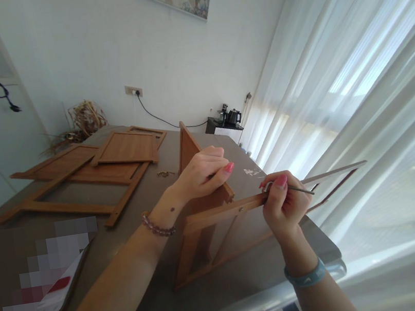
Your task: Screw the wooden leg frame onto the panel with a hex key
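My left hand [204, 172] is closed over the top edge of an upright wooden panel [187, 145], its fingertips partly hidden. In my right hand [285, 203] is a thin metal Allen key [300, 190], pinched between thumb and fingers and pointing right. Below the key, a wooden frame [216, 215] with an open middle stands on its edge and meets the panel near a corner. A small round fastener hole or screw head [241, 209] shows on the frame's top rail. The right hand rests against that rail.
On the left of the grey table [146, 268] lie a flat wooden panel [126, 148] and an open wooden frame [70, 206]. Small brass-coloured screws [163, 173] sit mid-table, small pale pieces [252, 171] farther right. A phone-like device [63, 296] lies front left. White curtains [371, 100] hang at right.
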Available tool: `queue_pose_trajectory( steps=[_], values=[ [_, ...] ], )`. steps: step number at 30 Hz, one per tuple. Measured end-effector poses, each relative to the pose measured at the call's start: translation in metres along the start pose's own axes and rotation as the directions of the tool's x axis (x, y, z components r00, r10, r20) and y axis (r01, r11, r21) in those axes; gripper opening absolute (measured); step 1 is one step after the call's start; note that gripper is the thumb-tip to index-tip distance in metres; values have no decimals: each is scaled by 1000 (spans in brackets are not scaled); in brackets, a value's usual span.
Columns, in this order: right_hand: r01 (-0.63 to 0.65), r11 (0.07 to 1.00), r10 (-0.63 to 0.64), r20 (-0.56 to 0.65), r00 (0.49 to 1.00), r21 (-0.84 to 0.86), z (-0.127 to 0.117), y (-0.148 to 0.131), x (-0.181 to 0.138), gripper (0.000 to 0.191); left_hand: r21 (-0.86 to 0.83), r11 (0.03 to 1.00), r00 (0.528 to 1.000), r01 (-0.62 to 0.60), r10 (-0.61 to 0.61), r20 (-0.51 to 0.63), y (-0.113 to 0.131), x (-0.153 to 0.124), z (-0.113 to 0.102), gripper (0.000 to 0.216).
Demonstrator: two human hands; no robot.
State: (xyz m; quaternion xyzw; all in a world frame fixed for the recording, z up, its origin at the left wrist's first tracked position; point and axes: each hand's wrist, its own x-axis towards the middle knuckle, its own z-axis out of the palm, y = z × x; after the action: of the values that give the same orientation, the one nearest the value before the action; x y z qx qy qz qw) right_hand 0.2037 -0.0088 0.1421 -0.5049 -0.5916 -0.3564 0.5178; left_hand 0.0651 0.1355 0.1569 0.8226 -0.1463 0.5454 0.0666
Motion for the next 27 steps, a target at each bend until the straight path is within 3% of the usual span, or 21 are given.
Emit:
queue_pose_trajectory(
  steps=[15, 27],
  values=[
    [-44, 999, 44, 36, 998, -1, 0, -3, 2, 32, 0, 999, 999, -34, 34, -41, 6, 3, 7, 40],
    [-9, 999, 11, 70, 997, -42, -1, -6, 7, 31, 3, 1000, 999, -24, 24, -46, 3, 1, 8, 40]
  ],
)
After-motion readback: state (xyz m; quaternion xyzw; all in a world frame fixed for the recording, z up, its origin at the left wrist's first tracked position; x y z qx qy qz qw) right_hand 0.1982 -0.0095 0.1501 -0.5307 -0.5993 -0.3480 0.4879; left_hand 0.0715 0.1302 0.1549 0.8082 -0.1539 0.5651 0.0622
